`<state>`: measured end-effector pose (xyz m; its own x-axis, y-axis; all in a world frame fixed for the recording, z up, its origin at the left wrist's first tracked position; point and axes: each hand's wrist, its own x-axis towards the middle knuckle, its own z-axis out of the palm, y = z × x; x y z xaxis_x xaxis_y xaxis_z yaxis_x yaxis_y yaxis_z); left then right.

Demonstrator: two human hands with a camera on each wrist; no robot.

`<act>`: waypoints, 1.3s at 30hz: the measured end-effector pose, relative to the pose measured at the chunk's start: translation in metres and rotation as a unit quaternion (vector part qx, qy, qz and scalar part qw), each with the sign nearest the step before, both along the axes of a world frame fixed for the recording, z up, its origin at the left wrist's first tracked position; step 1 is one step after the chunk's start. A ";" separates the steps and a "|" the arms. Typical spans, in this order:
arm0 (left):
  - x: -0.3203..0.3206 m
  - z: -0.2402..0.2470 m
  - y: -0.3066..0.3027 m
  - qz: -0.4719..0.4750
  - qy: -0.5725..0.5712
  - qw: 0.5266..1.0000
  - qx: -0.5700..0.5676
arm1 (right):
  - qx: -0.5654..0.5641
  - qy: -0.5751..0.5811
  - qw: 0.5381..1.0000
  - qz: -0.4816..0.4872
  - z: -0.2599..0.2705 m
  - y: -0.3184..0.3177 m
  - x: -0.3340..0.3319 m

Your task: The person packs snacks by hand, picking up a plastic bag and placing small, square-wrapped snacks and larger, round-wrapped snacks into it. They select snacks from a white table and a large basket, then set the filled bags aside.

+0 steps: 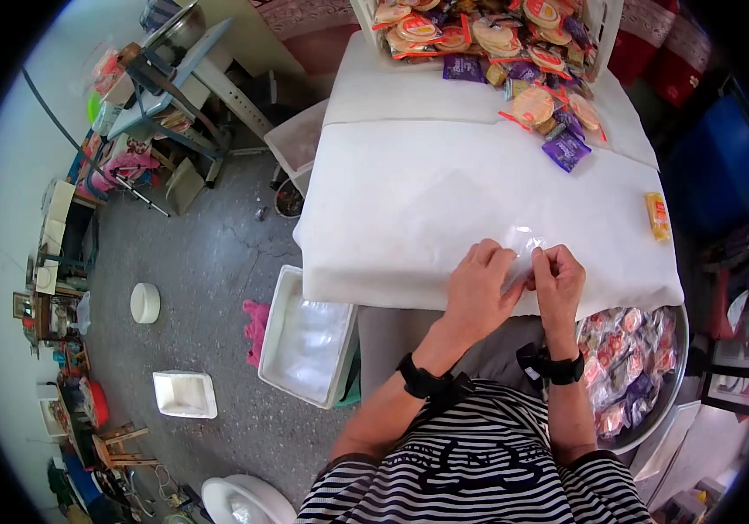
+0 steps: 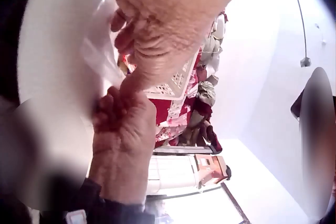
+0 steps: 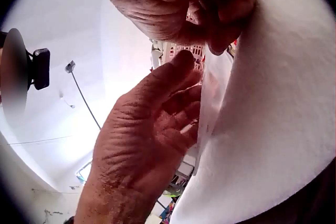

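A clear plastic bag (image 1: pixel 523 240) is between my two hands, low over the near part of the white-covered table (image 1: pixel 409 192). With thumb and fingers, my right hand (image 1: pixel 560 281) pinches the bag's upper edge. The right wrist view shows the bag (image 3: pixel 214 87) hanging down from that pinch. My left hand (image 1: pixel 479 288) is beside it, thumb (image 3: pixel 176 69) raised and fingers loosely bent against the bag, their tips hidden behind it. In the left wrist view the bag's film (image 2: pixel 102 58) shows past the left hand's fingers.
A white crate (image 1: pixel 601 39) of packaged round biscuits tips its packs onto the table's far end. Purple packet (image 1: pixel 566 150) and yellow packet (image 1: pixel 657 217) lie on the cloth. At right stands a metal basin (image 1: pixel 676 384) of filled bags; at left, a white tub (image 1: pixel 283 301).
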<state>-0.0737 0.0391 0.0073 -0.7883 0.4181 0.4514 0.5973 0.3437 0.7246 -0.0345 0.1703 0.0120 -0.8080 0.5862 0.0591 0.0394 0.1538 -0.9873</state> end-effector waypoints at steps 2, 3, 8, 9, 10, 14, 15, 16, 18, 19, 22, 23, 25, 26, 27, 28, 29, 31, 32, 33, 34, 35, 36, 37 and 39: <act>0.003 -0.001 0.006 -0.010 0.017 1.000 0.006 | 0.014 -0.012 1.000 0.012 -0.003 0.002 -0.002; 0.004 0.000 0.008 -0.021 0.031 0.999 0.011 | 0.015 -0.011 1.000 0.013 -0.007 0.003 -0.003; 0.000 -0.014 0.011 0.000 0.019 1.000 0.024 | -0.014 -0.005 1.000 0.002 -0.002 -0.001 -0.006; -0.001 -0.014 0.011 0.004 0.014 0.999 0.029 | -0.014 -0.005 1.000 0.002 -0.001 0.000 -0.006; 0.000 -0.013 0.011 0.004 0.014 0.999 0.029 | -0.014 -0.013 1.000 0.006 -0.001 0.000 -0.006; 0.001 -0.012 0.013 0.022 0.023 0.999 0.028 | -0.023 -0.011 1.000 0.012 -0.004 0.001 -0.008; 0.001 -0.012 0.014 0.027 0.022 0.999 0.029 | -0.023 -0.011 1.000 0.013 -0.004 0.002 -0.008; 0.002 -0.012 0.012 0.028 0.022 0.999 0.029 | -0.019 -0.005 1.000 0.015 -0.005 0.004 -0.008; 0.006 -0.011 0.007 0.003 -0.053 0.993 0.103 | -0.014 0.002 1.000 0.018 -0.007 0.006 -0.009; 0.007 -0.010 0.000 0.004 -0.053 0.993 0.104 | -0.008 -0.008 1.000 0.017 -0.008 0.007 -0.009; 0.013 -0.009 -0.045 0.107 -0.013 0.986 0.130 | -0.002 -0.022 0.999 0.023 -0.009 0.009 -0.009; 0.015 -0.009 -0.068 0.150 -0.007 0.980 0.127 | -0.004 -0.025 0.999 0.029 -0.009 0.009 -0.009; 0.015 -0.027 -0.121 0.268 -0.022 0.958 0.100 | 0.005 -0.043 0.999 0.025 0.000 0.007 -0.010; 0.015 -0.046 -0.150 0.328 -0.077 0.935 0.110 | 0.012 -0.061 0.998 0.022 0.003 0.006 -0.010; 0.012 -0.065 -0.179 0.358 -0.097 0.919 0.136 | 0.013 -0.059 0.998 0.021 0.003 0.005 -0.011; 0.008 -0.086 -0.207 0.388 -0.117 0.900 0.162 | 0.017 -0.064 0.998 0.019 0.003 0.004 -0.011; 0.007 -0.112 -0.239 0.435 -0.154 0.882 0.091 | 0.020 -0.068 0.997 0.017 0.003 0.004 -0.011; -0.001 -0.173 -0.289 0.477 -0.190 0.858 0.020 | 0.035 -0.065 0.997 0.016 -0.003 0.006 -0.012; -0.005 -0.206 -0.308 0.526 -0.277 0.804 0.011 | 0.049 -0.063 0.997 0.016 -0.006 0.007 -0.012; -0.009 -0.231 -0.318 0.569 -0.360 0.739 0.001 | 0.051 -0.064 0.997 0.015 -0.006 0.006 -0.012; -0.012 -0.250 -0.322 0.568 -0.361 0.740 0.001 | 0.048 -0.072 0.996 0.010 -0.004 0.006 -0.011; -0.016 -0.265 -0.324 0.564 -0.398 0.723 -0.019 | 0.045 -0.080 0.996 0.004 -0.002 0.005 -0.012; -0.021 -0.266 -0.320 0.558 -0.433 0.706 -0.038 | 0.047 -0.079 0.996 0.002 -0.001 0.004 -0.012; -0.025 -0.267 -0.316 0.562 -0.456 0.682 -0.102 | 0.046 -0.090 0.995 0.002 0.000 0.005 -0.011; -0.035 -0.268 -0.309 0.554 -0.468 0.675 -0.135 | 0.046 -0.102 0.994 0.001 -0.001 0.005 -0.011</act>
<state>-0.1085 -0.2699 -0.2608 -0.5717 -0.6945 -0.4368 -0.8111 0.3986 0.4280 -0.0459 0.1757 0.0109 -0.8103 0.5837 -0.0525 0.2358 0.2428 -0.9410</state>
